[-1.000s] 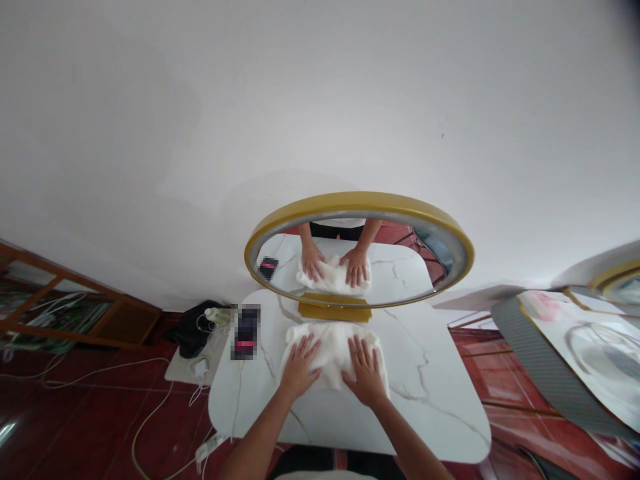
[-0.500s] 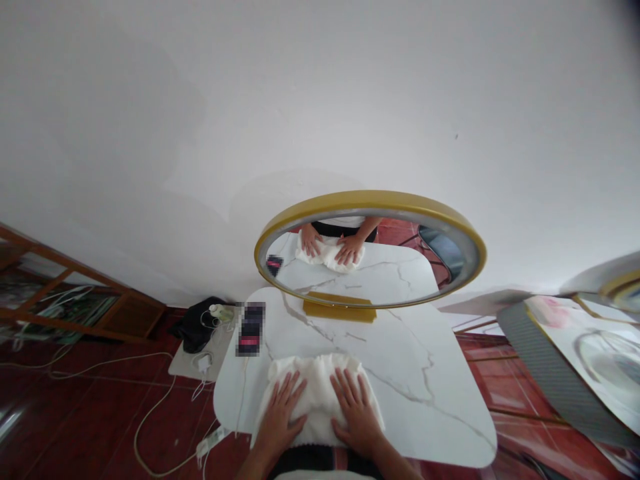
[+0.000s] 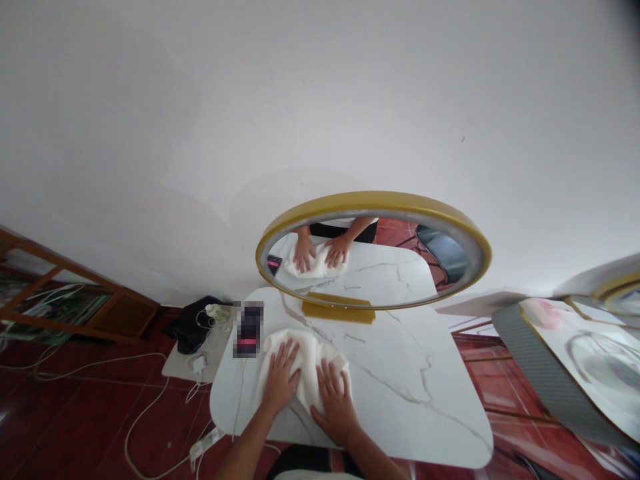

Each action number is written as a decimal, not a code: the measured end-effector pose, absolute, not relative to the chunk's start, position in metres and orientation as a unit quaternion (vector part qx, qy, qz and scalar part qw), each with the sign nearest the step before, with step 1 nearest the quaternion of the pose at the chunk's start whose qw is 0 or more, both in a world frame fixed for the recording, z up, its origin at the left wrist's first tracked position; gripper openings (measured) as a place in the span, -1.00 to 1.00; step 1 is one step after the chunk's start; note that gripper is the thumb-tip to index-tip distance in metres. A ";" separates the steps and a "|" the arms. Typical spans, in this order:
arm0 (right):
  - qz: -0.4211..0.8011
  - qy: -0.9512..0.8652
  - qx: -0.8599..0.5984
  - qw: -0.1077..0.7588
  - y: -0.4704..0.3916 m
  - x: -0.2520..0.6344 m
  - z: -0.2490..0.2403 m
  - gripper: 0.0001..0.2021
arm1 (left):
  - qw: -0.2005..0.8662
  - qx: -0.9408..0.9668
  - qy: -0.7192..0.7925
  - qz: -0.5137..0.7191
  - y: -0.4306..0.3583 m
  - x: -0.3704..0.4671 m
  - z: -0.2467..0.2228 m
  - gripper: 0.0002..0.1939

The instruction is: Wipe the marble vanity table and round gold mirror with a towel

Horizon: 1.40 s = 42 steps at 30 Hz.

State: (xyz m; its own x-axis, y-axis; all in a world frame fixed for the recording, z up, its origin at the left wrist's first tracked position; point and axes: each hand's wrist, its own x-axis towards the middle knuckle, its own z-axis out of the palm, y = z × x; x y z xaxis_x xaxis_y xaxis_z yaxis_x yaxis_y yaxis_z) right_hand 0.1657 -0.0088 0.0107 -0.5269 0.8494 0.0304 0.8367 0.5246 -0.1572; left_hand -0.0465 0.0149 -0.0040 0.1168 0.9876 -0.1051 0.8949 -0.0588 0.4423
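Note:
A white cloth (image 3: 309,357) lies bunched on the white marble-patterned table (image 3: 400,400), left of its middle. My left hand (image 3: 281,377) rests flat on the cloth's left part, fingers spread and pointing away from me. On the cloth's right part lies my right hand (image 3: 336,403), palm down with its fingers extended. Both hands press from above and neither is closed around the fabric. Behind the cloth stands a round gold-framed mirror (image 3: 370,260) on a gold base (image 3: 339,308), reflecting both hands and the cloth.
A phone-like dark object (image 3: 249,329), blurred, lies at the table's left edge with a cable. Left of the table are a low stand (image 3: 183,369) with a black bag (image 3: 195,323) and a power strip (image 3: 205,445). Another table (image 3: 590,353) stands right.
Both hands have slid the cloth forward and to the left across the table. The cloth is now more bunched, with bare tabletop showing between my forearms.

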 end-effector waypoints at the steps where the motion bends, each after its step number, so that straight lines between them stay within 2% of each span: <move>1: 0.063 -0.865 -0.495 0.053 -0.007 0.160 0.009 -0.20 | 0.203 0.709 0.665 0.120 0.025 -0.045 -0.004 -0.37; 10: 0.118 -0.841 -0.525 0.055 0.011 0.128 0.006 -0.15 | 0.273 0.621 0.725 0.122 0.103 -0.043 0.013 -0.23; 17: 0.119 -0.839 -0.529 0.047 0.013 0.124 0.008 -0.13 | 0.296 0.622 0.715 0.119 0.117 -0.049 0.013 -0.21; 26: 0.100 -0.856 -0.506 0.038 0.004 0.154 0.019 -0.19 | 0.303 0.614 0.719 0.119 0.088 -0.032 0.022 -0.20; 35: 0.100 -0.880 -0.463 0.039 -0.021 0.246 0.019 -0.38 | 0.251 0.750 0.604 0.102 -0.006 -0.017 0.007 -0.19; 42: 0.093 -0.863 -0.496 0.025 -0.020 0.276 0.012 -0.46 | 0.246 0.798 0.545 0.076 -0.017 -0.028 0.014 0.02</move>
